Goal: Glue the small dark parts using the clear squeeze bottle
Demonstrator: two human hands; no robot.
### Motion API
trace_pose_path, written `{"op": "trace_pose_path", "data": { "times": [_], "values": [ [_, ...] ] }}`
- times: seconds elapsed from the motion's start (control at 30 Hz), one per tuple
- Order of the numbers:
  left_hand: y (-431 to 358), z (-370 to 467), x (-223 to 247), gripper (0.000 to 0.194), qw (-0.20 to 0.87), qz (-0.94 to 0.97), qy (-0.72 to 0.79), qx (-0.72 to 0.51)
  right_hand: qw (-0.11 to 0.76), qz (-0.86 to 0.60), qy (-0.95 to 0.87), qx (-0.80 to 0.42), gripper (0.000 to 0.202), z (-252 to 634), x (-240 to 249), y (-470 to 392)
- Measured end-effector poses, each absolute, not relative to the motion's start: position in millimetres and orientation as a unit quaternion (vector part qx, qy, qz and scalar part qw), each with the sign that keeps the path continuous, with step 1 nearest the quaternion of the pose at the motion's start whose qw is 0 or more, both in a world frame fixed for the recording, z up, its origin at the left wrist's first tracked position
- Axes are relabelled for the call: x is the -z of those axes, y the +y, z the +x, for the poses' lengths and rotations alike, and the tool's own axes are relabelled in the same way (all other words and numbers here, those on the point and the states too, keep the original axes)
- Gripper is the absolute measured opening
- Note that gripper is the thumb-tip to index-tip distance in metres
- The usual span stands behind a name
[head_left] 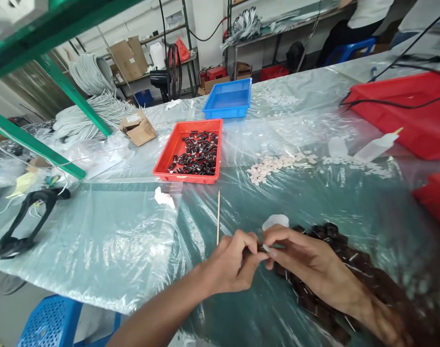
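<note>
Dark small part, pinched between our left hand and right hand, fingertips meeting; a wooden stick lies just beyond the left hand, dark pieces under the right.

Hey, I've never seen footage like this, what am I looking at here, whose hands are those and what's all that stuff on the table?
This is one picture from a camera worn on a person's head, looking down at their own bare hands. The left hand and right hand meet, pinching a small part too tiny to identify. Under the right arm lies a pile of dark pieces. On the plastic-covered table are a thin wooden stick, a red tray holding similar dark pieces, a blue tray, scattered pale bits and a squeeze bottle.
</note>
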State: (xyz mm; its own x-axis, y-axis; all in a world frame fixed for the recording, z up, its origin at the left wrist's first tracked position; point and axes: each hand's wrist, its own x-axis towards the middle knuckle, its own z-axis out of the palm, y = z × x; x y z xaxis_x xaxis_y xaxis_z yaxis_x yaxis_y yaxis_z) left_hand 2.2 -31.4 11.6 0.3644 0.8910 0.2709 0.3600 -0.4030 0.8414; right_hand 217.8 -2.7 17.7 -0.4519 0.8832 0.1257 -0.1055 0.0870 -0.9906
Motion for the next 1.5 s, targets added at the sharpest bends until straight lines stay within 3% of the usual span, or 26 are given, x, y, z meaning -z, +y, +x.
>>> {"op": "trace_pose_path", "data": {
  "times": [0.2, 0.37, 0.5, 0.7, 1.17, 1.5],
  "values": [
    [-31, 6, -4, 0.013, 0.365, 0.716, 0.412, -0.430, 0.462, -0.332, -0.754, -0.329, 0.017, 223, -21, -3],
    [-22, 5, -5, 0.020, 0.387, 0.715, 0.364, -0.454, 0.456, -0.310, -0.785, -0.283, 0.019, 226, -25, 0],
    [-15, 3, -7, 0.017, 0.369, 0.742, 0.356, -0.431, 0.484, -0.316, -0.747, -0.327, 0.014, 226, -28, 0],
    [-12, 3, -8, 0.012, 0.283, 0.777, 0.353, -0.438, 0.463, -0.317, -0.724, -0.401, 0.009, 229, -31, 3],
    [-10, 2, -6, 0.010, 0.266, 0.778, 0.372, -0.431, 0.427, -0.279, -0.738, -0.442, 0.009, 231, -31, 6],
    [-17, -2, 8, 0.016, 0.318, 0.762, 0.361, -0.433, 0.345, -0.261, -0.508, -0.745, 0.026, 229, -21, 15]
  ]
}}
